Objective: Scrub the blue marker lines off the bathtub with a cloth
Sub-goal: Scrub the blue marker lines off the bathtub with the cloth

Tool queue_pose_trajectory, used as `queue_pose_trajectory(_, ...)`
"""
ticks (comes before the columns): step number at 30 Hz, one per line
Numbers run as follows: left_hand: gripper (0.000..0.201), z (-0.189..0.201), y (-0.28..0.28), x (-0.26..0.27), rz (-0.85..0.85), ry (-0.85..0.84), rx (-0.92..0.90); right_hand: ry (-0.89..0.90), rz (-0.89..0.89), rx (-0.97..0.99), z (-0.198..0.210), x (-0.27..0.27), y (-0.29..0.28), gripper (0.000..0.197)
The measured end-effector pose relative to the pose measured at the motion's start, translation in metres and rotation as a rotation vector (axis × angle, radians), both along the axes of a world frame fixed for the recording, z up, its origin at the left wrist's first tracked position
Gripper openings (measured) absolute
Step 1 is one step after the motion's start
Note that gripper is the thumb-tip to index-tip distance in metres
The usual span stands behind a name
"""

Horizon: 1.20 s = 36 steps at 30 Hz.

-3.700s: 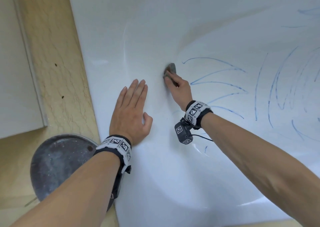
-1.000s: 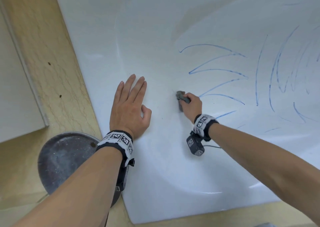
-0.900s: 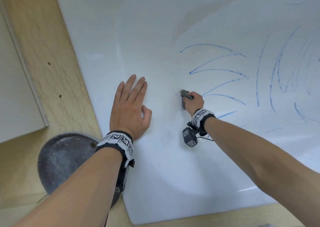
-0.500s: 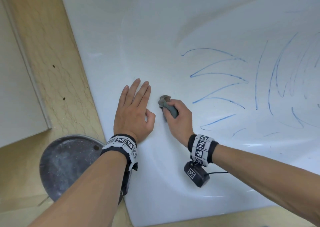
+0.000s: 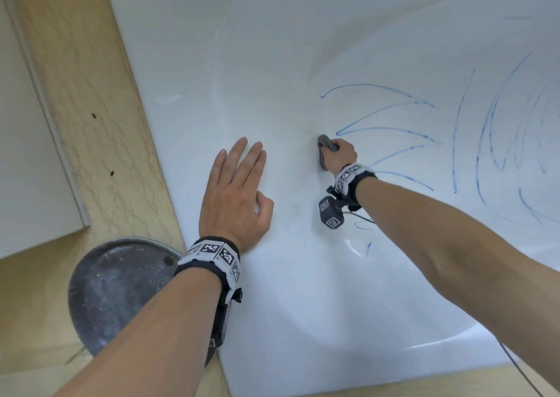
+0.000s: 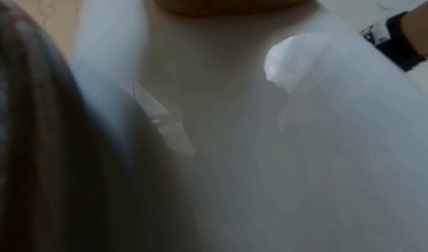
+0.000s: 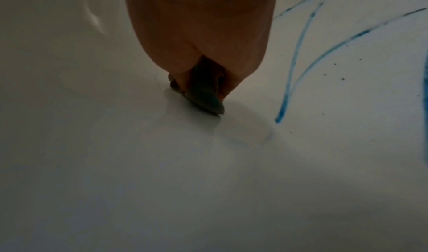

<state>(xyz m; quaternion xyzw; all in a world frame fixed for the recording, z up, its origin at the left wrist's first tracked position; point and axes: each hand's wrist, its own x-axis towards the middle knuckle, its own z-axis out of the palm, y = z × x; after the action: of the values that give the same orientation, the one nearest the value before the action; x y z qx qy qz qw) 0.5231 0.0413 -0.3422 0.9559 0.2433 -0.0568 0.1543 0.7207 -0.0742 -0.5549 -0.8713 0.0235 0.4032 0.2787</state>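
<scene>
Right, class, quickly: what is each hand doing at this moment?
Left hand: open, fingers straight, resting flat on the bathtub.
Right hand: grips the grey cloth, pressing it against the bathtub.

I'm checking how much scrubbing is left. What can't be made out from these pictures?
- Blue marker lines: cut off by the head view's right edge.
- Cloth: mostly hidden inside the right hand.
- Left hand: its palm contact with the bathtub is hidden; the left wrist view is blurred.
</scene>
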Motion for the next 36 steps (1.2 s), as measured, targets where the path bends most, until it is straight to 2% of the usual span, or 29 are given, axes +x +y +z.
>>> queue_pose_trajectory(4,0.063,-0.001,0.001,0.000,-0.009,-0.002,0.003,-0.038,-0.132,0.152,0.003,0.010,0.041,0.021)
queue_pose_trajectory(7,0.063,0.001,0.001,0.001,-0.012,0.016,-0.002,-0.096,-0.149,0.274,0.043,-0.011,0.050,0.026)
queue_pose_trajectory(11,0.064,0.002,0.000,0.002,-0.008,0.016,0.005,-0.025,-0.027,0.523,0.114,-0.059,0.026,0.030)
queue_pose_trajectory(13,0.063,0.001,0.001,0.002,0.000,0.005,0.005,0.031,0.029,0.684,0.125,-0.071,0.016,0.032)
queue_pose_trajectory(14,0.063,0.001,0.001,0.001,0.002,0.003,0.006,0.038,0.037,0.703,0.121,-0.067,0.016,0.032)
queue_pose_trajectory(16,0.063,0.001,0.001,0.001,0.000,0.008,0.002,0.004,0.034,0.614,0.094,-0.045,0.020,0.028)
queue_pose_trajectory(19,0.062,0.000,0.000,0.000,-0.006,0.012,0.004,-0.025,-0.073,0.365,0.047,-0.006,0.027,0.028)
queue_pose_trajectory(22,0.062,-0.001,0.001,0.000,-0.006,0.010,0.009,-0.010,-0.124,0.244,0.021,0.004,0.029,0.026)
queue_pose_trajectory(25,0.063,0.001,0.000,0.000,-0.006,0.022,0.007,-0.010,-0.108,0.230,0.040,-0.009,0.031,0.028)
queue_pose_trajectory(28,0.063,0.001,-0.001,0.000,-0.003,0.015,0.003,-0.041,0.033,0.479,0.099,-0.050,0.016,0.031)
queue_pose_trajectory(30,0.063,0.000,0.000,0.000,0.000,0.005,0.006,0.025,0.089,0.661,0.134,-0.084,-0.004,0.034)
queue_pose_trajectory(31,0.063,0.000,0.000,0.000,-0.001,0.000,0.004,0.045,0.102,0.692,0.142,-0.098,-0.018,0.036)
queue_pose_trajectory(34,0.063,-0.001,0.000,-0.002,0.001,-0.005,0.003,0.034,0.094,0.636,0.123,-0.108,-0.047,0.037)
queue_pose_trajectory(36,0.062,-0.001,0.000,-0.001,-0.005,-0.005,0.011,0.033,0.002,0.469,0.092,-0.090,-0.053,0.032)
